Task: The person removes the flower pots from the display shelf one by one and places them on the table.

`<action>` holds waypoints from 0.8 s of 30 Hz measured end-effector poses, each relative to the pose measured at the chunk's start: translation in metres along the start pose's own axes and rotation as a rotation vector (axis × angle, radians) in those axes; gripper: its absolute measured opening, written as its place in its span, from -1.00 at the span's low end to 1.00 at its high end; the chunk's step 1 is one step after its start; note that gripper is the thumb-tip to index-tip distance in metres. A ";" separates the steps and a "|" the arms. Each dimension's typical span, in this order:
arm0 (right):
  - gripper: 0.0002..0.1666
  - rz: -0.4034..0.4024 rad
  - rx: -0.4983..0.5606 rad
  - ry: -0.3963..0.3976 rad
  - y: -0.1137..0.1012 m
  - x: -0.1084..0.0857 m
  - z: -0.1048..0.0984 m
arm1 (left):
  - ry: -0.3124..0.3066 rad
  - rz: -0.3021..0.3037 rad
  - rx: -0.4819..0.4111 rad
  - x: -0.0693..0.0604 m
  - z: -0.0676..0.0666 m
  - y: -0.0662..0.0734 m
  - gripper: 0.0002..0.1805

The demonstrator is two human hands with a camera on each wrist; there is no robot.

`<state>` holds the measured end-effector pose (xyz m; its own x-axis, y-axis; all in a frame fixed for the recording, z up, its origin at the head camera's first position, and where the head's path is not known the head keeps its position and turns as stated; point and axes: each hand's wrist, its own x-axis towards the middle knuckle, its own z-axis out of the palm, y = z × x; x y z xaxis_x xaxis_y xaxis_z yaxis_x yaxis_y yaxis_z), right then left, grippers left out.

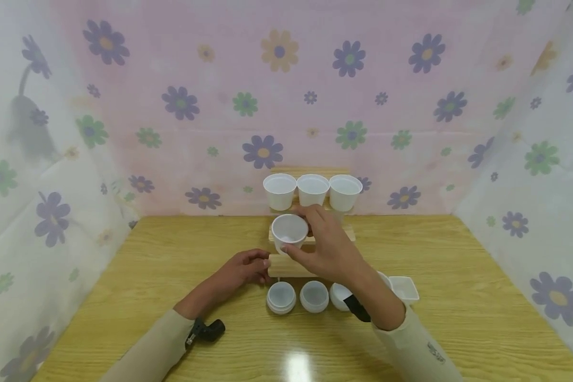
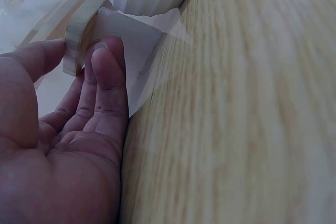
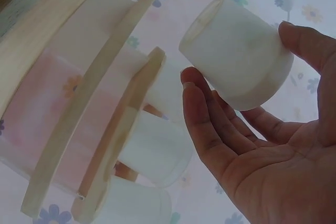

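The right hand (image 1: 331,246) had a white cup (image 1: 289,229) pinched in its grip, thumb on the near side, fingers round the far side; the cup was mouth up by the middle board (image 1: 348,232) of a stepped wooden stand (image 1: 310,171), its base apparently clear of the wood; below that grip, to its left, the left hand (image 1: 245,267) pinched the end of the lowest board (image 1: 296,266) between thumb and fingers. To my eye the step was seating the cup or lifting it away, I couldn't tell which; either way it called for a level cup, a light squeeze so the wall wouldn't buckle, and a firm left hand against any rocking; the knuckles needed care too, as three matching cups (image 1: 313,185) stood in a row just behind the grip. The held cup looked like smooth matt plastic, tapering from a wide lipped rim to a narrower, recessed base; the boards were pale and grained; nearer than the grip, on the wood-patterned surface (image 1: 124,318), sat round white jars (image 1: 314,297), the one by the left hand softly fluted; right of the grip, past the forearm, lay a shallow square dish (image 1: 404,288).
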<state>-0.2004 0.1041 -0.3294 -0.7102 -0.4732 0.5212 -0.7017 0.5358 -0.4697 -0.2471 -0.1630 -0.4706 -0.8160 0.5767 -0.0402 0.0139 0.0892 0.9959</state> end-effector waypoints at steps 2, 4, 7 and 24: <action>-0.17 0.002 0.007 -0.002 -0.001 -0.001 -0.003 | 0.004 0.002 -0.006 0.001 0.000 0.001 -0.52; -0.17 0.007 0.017 -0.005 -0.002 -0.003 -0.005 | 0.010 0.004 -0.006 0.002 0.001 0.001 -0.51; -0.18 0.013 0.031 -0.015 -0.004 -0.007 -0.007 | 0.011 -0.002 -0.008 -0.001 0.001 0.000 -0.52; -0.22 0.030 0.031 -0.023 -0.005 -0.025 -0.017 | 0.001 -0.005 -0.013 -0.004 0.002 0.001 -0.52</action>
<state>-0.1783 0.1245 -0.3278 -0.7319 -0.4735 0.4901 -0.6812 0.5281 -0.5071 -0.2422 -0.1636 -0.4699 -0.8164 0.5757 -0.0455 0.0020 0.0816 0.9967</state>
